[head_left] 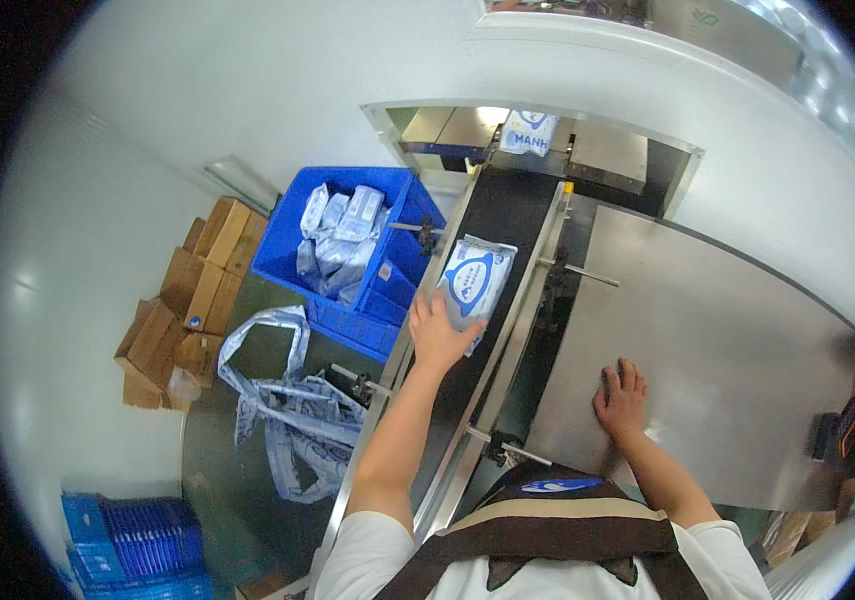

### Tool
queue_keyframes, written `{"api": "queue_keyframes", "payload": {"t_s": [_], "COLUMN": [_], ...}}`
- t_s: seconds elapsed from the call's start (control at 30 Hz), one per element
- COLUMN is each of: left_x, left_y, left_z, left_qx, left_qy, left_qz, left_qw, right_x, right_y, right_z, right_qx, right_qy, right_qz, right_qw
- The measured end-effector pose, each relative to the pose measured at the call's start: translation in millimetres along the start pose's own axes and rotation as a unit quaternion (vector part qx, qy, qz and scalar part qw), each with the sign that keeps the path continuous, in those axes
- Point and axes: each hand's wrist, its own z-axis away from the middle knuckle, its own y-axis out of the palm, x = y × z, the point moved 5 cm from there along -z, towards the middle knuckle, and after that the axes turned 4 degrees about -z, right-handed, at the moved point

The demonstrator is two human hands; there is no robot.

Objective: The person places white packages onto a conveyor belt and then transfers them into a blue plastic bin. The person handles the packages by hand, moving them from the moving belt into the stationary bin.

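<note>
A white-and-blue soft pack point(482, 279), shaped like a pack of wipes, lies on the black conveyor belt point(514, 196). My left hand point(441, 335) grips its near end, thumb on the right side and fingers along the left. The underside of the pack is hidden. To the right of the belt, my right hand point(625, 396) rests on the steel table point(708, 330), fingers loosely spread and holding nothing. Farther up the line, a second soft pack point(529, 132) shows through the wall opening.
Left of the belt stands a blue crate point(348, 325) with several packs inside. Printed film strips point(298, 410) lie heaped below it. Cardboard boxes point(198, 270) lean by the wall, and blue stacked crates point(138, 540) sit lower left. Metal guide rails point(538, 270) edge the belt.
</note>
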Motion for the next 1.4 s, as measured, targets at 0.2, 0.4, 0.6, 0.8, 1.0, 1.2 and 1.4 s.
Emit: {"api": "queue_keyframes", "payload": {"t_s": [0.2, 0.4, 0.6, 0.8, 1.0, 1.2, 1.4], "left_x": [3.8, 62.3, 30.7, -18.3, -18.4, -2.6, 60.9], "left_y": [-20.0, -26.3, -54.7, -69.4, -65.7, -64.5, -132.1], "left_z": [35.0, 116.9, 137.6, 139.3, 148.0, 151.3, 39.9], "left_qx": [0.171, 0.250, 0.170, 0.192, 0.124, 0.070, -0.013], "left_qy": [-0.100, -0.328, -0.104, 0.069, 0.008, -0.104, 0.082], "left_qz": [0.006, 0.734, 0.836, 0.902, 0.923, 0.801, 0.970], "left_qw": [0.980, 0.539, 0.511, 0.381, 0.365, 0.585, 0.230], "right_x": [0.3, 3.1, 22.2, 187.8, 226.0, 233.0, 213.6], "right_y": [-0.8, -0.7, -6.0, -91.5, -124.0, -112.0, -91.6], "right_z": [0.7, -1.5, -22.6, -48.0, -41.6, -37.5, -35.8], "right_qx": [0.010, 0.015, 0.096, 0.213, 0.281, 0.275, 0.228], "right_qy": [-0.005, -0.001, 0.090, -0.054, -0.118, -0.099, -0.074], "right_qz": [0.002, -0.010, -0.233, -0.791, -0.741, -0.749, -0.634], "right_qw": [1.000, 1.000, 0.964, 0.570, 0.598, 0.595, 0.735]}}
